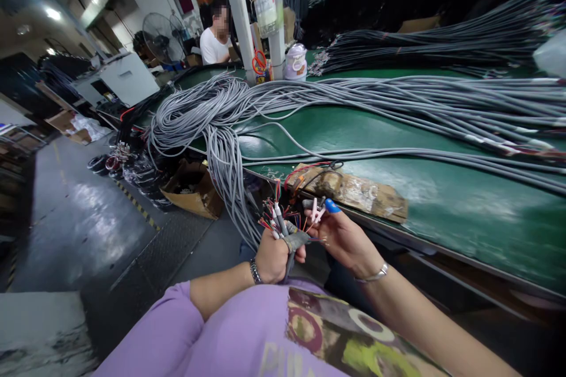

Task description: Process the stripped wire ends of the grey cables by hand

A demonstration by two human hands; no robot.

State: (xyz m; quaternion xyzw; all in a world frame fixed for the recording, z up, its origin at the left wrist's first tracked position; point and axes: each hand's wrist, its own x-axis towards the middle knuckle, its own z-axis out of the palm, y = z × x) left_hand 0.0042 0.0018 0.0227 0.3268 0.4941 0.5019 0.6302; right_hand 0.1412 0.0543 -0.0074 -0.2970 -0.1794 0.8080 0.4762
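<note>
2 hands work close together just above our lap, in front of the purple shirt [230, 336]. Our left hand [273, 256] is closed in a fist around a grey cable [292, 242], and it wears a watch on the wrist. The cable end stands almost upright out of this fist, so its long axis points up and a little away from us, and its thin coloured wires [274, 212] fan out above the knuckles. Our right hand [342, 238] is just beside, to the right, with a bracelet on the wrist and a blue cap on 1 fingertip. Its fingers pinch what seems a small pale piece at the wire tips; it is too small for us to name it. So the wires lie between the 2 hands, held by the left and touched from the right.

Behind the hands, a worn cardboard piece [362, 191] lies on the edge of the green table [464, 212]. Many long grey cables [354, 106] run across this table and hang down at its left end. Further away stand a white pillar [239, 12], a fan [161, 38] and a person in a white shirt [214, 41].
</note>
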